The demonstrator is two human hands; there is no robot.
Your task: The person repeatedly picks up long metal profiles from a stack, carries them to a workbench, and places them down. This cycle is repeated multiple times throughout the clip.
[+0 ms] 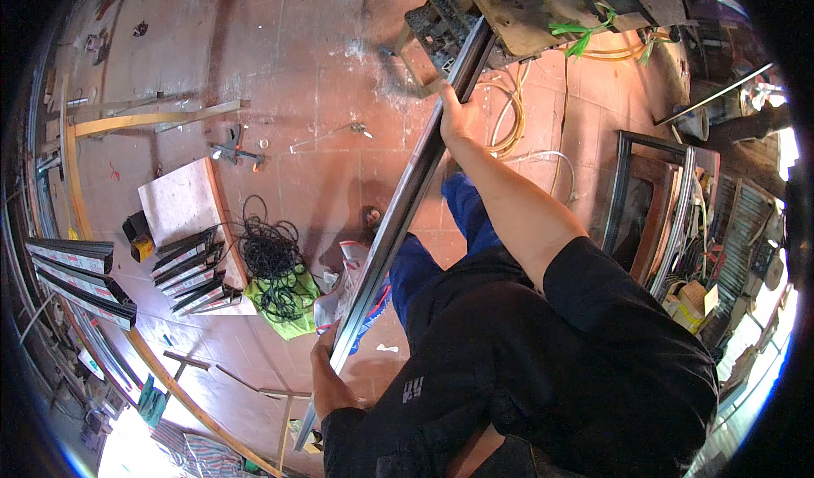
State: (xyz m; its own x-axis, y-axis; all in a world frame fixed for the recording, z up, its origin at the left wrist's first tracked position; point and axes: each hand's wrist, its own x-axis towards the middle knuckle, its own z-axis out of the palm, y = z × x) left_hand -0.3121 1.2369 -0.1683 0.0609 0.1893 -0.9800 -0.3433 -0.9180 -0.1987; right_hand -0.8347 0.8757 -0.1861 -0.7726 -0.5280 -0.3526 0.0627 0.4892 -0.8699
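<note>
- Here the long, straight, dark-grey metal bar (397, 219) is held slantwise before the body, above the reddish tiled floor (314, 173).
- Its upper stretch is gripped by the right hand (458, 122); its lower stretch is clasped by the left hand (332, 383) — fingertips partly hidden.
- Its long axis is pointed from lower left towards the grimy, dark metal machine (454, 11), the right hand being nearer — contact there cannot be told.

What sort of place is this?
Probably a metal-frame workshop: there's a long, dark, metal-looking bar, bundled black profiles with red-and-white labels, and dark rectangular frames at the right.
</note>
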